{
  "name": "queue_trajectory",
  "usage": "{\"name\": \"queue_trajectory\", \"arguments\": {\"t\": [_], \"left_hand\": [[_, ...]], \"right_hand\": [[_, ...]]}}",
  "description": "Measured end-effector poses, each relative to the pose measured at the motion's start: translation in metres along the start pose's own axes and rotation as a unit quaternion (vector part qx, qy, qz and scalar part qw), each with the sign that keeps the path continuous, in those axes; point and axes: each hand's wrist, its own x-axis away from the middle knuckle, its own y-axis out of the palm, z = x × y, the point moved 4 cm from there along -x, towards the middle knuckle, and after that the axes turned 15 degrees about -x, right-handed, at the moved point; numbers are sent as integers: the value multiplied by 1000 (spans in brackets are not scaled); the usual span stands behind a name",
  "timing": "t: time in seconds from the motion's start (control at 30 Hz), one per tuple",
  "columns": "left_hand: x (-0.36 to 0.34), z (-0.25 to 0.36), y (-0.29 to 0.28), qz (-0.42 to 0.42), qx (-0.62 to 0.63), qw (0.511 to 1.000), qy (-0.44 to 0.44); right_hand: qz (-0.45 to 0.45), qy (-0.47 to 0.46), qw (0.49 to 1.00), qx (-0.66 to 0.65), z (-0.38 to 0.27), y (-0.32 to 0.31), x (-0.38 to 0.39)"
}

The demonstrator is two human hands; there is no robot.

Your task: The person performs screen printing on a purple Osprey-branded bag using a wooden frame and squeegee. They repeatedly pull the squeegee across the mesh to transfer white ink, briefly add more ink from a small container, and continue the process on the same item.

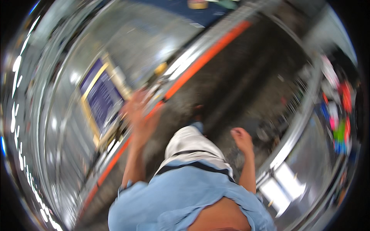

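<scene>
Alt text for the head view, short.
Motion-blurred downward view: the person's left hand, fingers apparently spread, appears over the orange-striped edge of a grey table, near a purple panel with pale-yellow borders. The right hand is beside the body, fingers curled.

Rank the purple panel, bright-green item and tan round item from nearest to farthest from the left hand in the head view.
1. Purple panel: just left of the left hand.
2. Tan round item: at the top edge.
3. Bright-green item: far right.
</scene>
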Motion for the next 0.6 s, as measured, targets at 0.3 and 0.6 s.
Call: {"name": "queue_trajectory", "arguments": {"t": [0.3, 0.6], "left_hand": [[-121, 268, 131, -80, 284, 925, 240], [-327, 597, 228, -184, 444, 740, 471]], "right_hand": [[125, 37, 990, -47, -11, -184, -97], [486, -17, 869, -93, -94, -361, -68]]}}
